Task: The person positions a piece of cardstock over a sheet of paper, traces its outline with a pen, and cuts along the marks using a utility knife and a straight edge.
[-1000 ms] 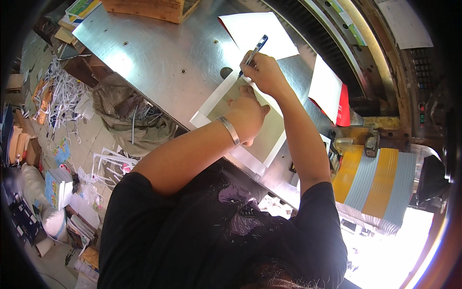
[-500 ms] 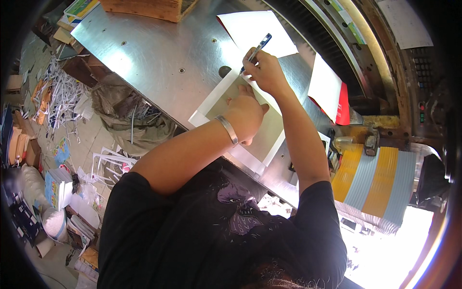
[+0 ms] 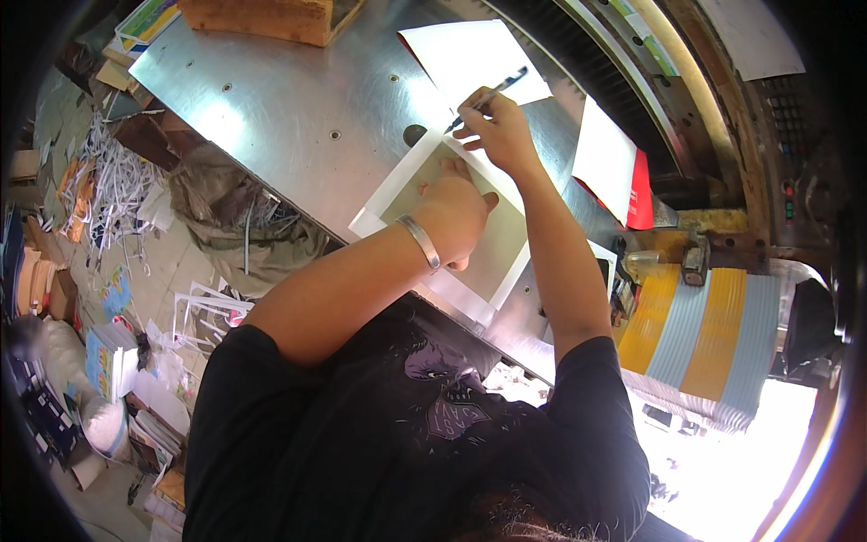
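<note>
Since the earlier frame, the pen [image 3: 508,83] has been tipped further over toward the right. Nearest, at the centre of the frame, a greyish sheet [image 3: 495,251] with white margins is covered in part by the left hand [image 3: 452,215], laid loosely open on it. Beyond, the pen is pinched in the curled fingers of the right hand [image 3: 498,134], its tip held by the sheet's top corner. Farther up the metal worktop [image 3: 280,104], a red-edged white paper [image 3: 474,59] and a wooden box [image 3: 257,20] are seen.
</note>
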Demonstrator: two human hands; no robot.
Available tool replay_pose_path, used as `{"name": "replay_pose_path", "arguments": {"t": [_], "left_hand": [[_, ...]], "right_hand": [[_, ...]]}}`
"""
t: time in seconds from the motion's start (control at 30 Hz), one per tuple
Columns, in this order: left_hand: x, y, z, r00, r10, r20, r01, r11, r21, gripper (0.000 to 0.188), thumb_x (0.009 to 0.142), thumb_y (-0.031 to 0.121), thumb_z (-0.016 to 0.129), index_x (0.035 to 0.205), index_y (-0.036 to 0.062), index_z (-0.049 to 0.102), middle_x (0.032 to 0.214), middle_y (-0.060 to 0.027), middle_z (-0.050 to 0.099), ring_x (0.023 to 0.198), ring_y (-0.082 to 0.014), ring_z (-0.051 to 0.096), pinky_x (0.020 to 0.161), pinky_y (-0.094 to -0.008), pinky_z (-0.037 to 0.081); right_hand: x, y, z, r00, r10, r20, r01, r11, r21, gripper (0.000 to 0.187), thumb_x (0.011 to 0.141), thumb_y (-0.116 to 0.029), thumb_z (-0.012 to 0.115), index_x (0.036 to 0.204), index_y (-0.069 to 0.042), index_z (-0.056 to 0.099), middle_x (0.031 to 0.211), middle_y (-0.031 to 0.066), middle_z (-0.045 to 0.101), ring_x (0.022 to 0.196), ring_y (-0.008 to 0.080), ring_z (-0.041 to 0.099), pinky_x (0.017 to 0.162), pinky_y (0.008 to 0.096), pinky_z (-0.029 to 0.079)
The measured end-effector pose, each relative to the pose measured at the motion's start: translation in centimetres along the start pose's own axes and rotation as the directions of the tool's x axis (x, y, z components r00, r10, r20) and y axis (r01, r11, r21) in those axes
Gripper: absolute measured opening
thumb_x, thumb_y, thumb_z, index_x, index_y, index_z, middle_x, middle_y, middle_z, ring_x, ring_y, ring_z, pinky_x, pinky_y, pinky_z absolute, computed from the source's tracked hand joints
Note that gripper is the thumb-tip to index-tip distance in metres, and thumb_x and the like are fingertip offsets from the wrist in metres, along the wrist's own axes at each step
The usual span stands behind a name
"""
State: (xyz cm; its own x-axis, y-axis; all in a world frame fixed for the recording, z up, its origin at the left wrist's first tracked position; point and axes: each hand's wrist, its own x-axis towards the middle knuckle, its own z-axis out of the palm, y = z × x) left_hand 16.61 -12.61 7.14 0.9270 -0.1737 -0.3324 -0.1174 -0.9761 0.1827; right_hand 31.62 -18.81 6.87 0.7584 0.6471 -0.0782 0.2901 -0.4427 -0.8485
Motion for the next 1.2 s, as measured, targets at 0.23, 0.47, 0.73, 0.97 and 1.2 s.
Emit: {"name": "replay_pose_path", "arguments": {"t": [0.23, 0.47, 0.73, 0.97, 1.2], "left_hand": [[-0.1, 0.0, -1.2, 0.997, 0.023, 0.075, -0.025, 0.999, 0.025, 0.106, 0.066, 0.043, 0.096, 0.159, 0.0195, 0.052, 0.159, -0.0421, 0.042, 0.145, -0.051, 0.048, 0.117, -0.0421, 0.046], [-0.5, 0.3, -1.5, 1.0, 0.003, 0.008, -0.003, 1.0, -0.023, 0.109, 0.059, 0.044, 0.101, 0.154, 0.0198, 0.054, 0.156, -0.0419, 0.041, 0.146, -0.0565, 0.044, 0.113, -0.0513, 0.051], [-0.8, -0.3, -0.8, 0.997, 0.025, -0.074, -0.027, 0.999, -0.037, 0.112, 0.057, 0.044, 0.102, 0.156, 0.0232, 0.054, 0.165, -0.0364, 0.037, 0.151, -0.0509, 0.043, 0.117, -0.0501, 0.049], [-1.0, -0.7, -0.8, 0.989, 0.085, -0.12, -0.086, 0.996, -0.001, 0.116, 0.054, 0.044, 0.102, 0.157, 0.0213, 0.054, 0.164, -0.0345, 0.042, 0.15, -0.0436, 0.048, 0.117, -0.0474, 0.049], [-1.1, -0.2, -1.2, 0.99, 0.09, -0.112, -0.091, 0.996, -0.003, 0.114, 0.056, 0.04, 0.102, 0.157, 0.0216, 0.054, 0.166, -0.0284, 0.043, 0.149, -0.0419, 0.05, 0.116, -0.0475, 0.05]], "right_hand": [[-5.0, 1.6, -1.9, 0.973, 0.017, -0.231, 0.057, 0.949, 0.309, 0.02, 0.105, -0.015, 0.064, 0.115, 0.002, 0.066, 0.097, 0.0126, 0.074, 0.089, 0.0219, 0.079, 0.07, 0.032, 0.065], [-17.2, 3.1, -3.1, 0.879, 0.053, -0.474, 0.173, 0.891, 0.42, 0.028, 0.11, -0.012, 0.059, 0.132, 0.003, 0.065, 0.106, 0.0152, 0.076, 0.095, 0.0207, 0.076, 0.083, 0.0317, 0.062], [-30.0, 5.5, 1.1, 0.778, -0.104, -0.62, 0.084, 0.995, -0.062, 0.029, 0.096, 0.003, 0.064, 0.124, 0.001, 0.072, 0.119, 0.0199, 0.075, 0.103, 0.0333, 0.076, 0.093, 0.0408, 0.059], [-30.6, 5.3, 2.1, 0.742, -0.228, -0.63, 0.176, 0.974, -0.146, 0.038, 0.093, 0.004, 0.064, 0.13, 0.002, 0.069, 0.124, 0.0253, 0.071, 0.115, 0.0428, 0.07, 0.101, 0.0447, 0.055], [-30.8, 6.3, 2.1, 0.71, -0.184, -0.679, 0.219, 0.975, -0.035, 0.034, 0.098, -0.002, 0.06, 0.13, 0.004, 0.068, 0.123, 0.0249, 0.072, 0.111, 0.0411, 0.071, 0.099, 0.0436, 0.054]]}}
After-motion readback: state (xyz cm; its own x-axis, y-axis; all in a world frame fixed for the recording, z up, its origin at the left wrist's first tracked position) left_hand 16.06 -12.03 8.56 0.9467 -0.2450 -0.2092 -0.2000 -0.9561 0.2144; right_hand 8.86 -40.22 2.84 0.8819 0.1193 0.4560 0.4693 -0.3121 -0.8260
